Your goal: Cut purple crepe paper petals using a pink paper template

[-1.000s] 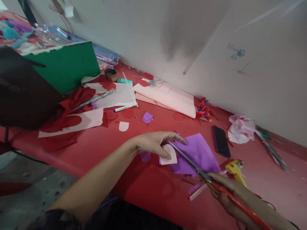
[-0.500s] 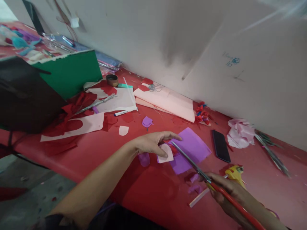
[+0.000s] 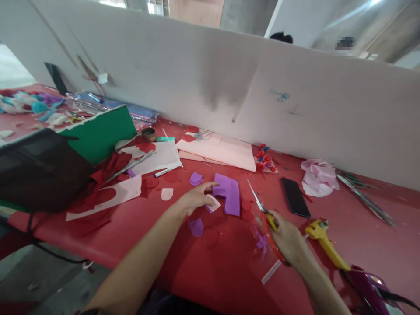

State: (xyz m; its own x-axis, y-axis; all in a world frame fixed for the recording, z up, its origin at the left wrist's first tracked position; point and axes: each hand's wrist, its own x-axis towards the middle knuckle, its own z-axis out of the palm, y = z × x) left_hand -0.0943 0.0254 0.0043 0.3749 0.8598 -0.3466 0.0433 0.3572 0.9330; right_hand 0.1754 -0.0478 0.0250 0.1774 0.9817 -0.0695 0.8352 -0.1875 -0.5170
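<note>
My left hand (image 3: 198,197) is at the middle of the red table, its thumb and fingers on a pale pink rounded cut-out (image 3: 214,203) with a purple edge showing under it. Its index finger reaches onto a purple sheet (image 3: 232,197), which has a notch cut from its near left side. My right hand (image 3: 286,236) grips a pair of scissors (image 3: 256,199) with orange handles, blades pointing away and apart from the sheet. Close by lie a loose purple cut-out (image 3: 197,228), a small purple stack (image 3: 196,178) and another pale pink cut-out (image 3: 167,194).
To the right are a phone (image 3: 295,197), a yellow glue gun (image 3: 326,245), a purple tool (image 3: 370,288) and crumpled pink material (image 3: 319,177). Folded pink sheets (image 3: 216,153) lie by the wall. A dark bag (image 3: 42,170) and green board (image 3: 101,135) stand left.
My right hand has drawn the scissors away from the purple sheet and turned them more upright. The sheet has turned and shifted left. The head view has tilted up.
</note>
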